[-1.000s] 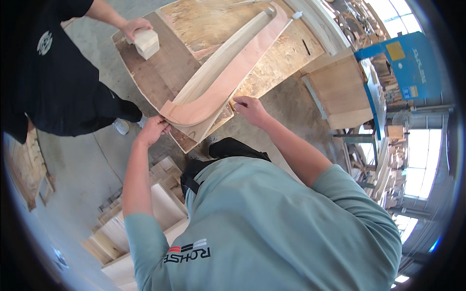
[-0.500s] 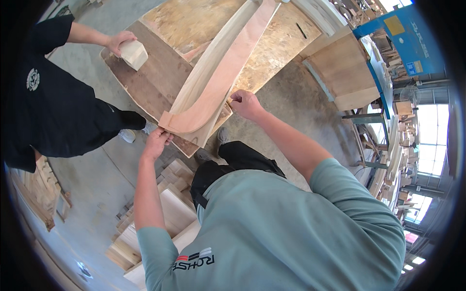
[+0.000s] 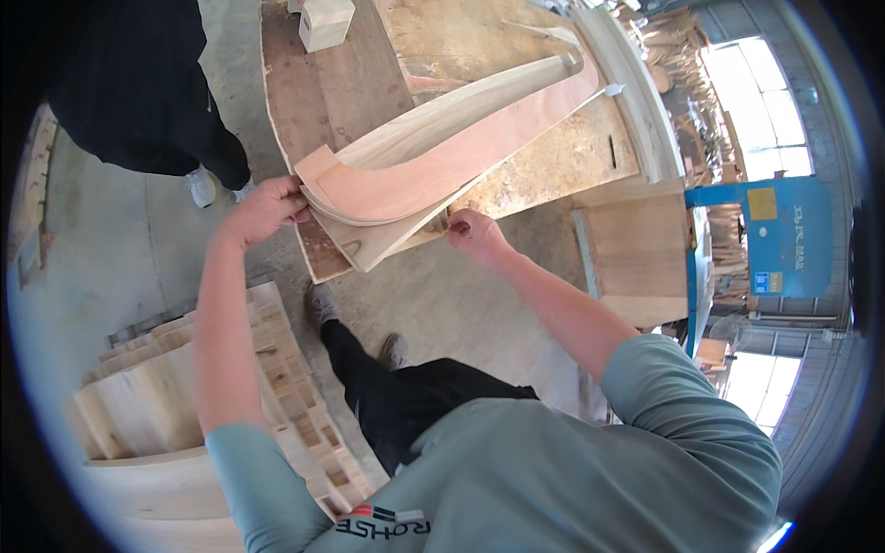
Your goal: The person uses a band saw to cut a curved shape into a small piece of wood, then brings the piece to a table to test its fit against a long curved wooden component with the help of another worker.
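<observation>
With its fingers bent, the person's left hand (image 3: 265,212) touches the near left end of a curved pinkish template (image 3: 442,170) in the head view; whether it pinches the edge or only rests against it, one cannot tell. The right hand (image 3: 477,238) has its fingers curled in and fingertips drawn close together at the near edge of the desk (image 3: 544,124), to the right of the template's bend; it cannot be told whether anything is pinched there.

The template lies flat on the desk, slanting away to the upper right, with its wide bend toward the person. Pale grained wood (image 3: 442,115) shows along its inner side, and a pale pointed end (image 3: 367,249) sticks out from under the bend toward the person.

A brown panel (image 3: 346,97) covers the desk's left part, with a pale wooden block (image 3: 325,26) on it. A thin dark stick (image 3: 612,152) lies near the right edge. To the left stands a co-worker (image 3: 129,83) in dark clothes. Stacked wooden pieces (image 3: 157,415) fill the lower left, and a blue machine (image 3: 788,244) stands at the right.
</observation>
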{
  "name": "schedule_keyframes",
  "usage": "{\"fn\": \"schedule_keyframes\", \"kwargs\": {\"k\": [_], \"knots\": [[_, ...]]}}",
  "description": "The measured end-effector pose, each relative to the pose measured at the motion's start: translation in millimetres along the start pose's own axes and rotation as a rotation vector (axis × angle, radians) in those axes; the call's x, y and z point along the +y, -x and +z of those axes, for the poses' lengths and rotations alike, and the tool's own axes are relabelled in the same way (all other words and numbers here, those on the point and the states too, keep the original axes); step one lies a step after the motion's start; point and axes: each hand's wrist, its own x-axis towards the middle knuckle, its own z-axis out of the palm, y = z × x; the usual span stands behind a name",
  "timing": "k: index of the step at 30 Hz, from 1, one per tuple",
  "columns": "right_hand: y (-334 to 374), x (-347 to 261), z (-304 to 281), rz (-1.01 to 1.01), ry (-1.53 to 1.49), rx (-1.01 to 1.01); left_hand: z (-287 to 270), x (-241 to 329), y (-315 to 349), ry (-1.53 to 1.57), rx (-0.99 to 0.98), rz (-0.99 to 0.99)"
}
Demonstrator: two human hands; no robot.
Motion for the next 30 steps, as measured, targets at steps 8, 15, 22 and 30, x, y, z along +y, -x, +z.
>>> {"fn": "schedule_keyframes", "kwargs": {"k": [8, 15, 22, 30], "knots": [[-15.7, 4.9, -9.2, -0.165, 0.128, -0.029, 1.2, -2.7, -3.5, -0.034, 0.022, 0.138], [-14.3, -6.4, -10.6, -0.07, 0.213, -0.075, 6.8, -15.1, 1.6, -0.093, 0.073, 0.267], [-17.8, -2.9, -8.7, -0.081, 0.247, -0.095, 9.4, -21.2, 0.6, -0.174, 0.109, 0.324], [-19.1, -10.3, -10.2, -0.023, 0.157, -0.113, 4.4, -32.1, -6.7, -0.182, 0.1, 0.415]]}}
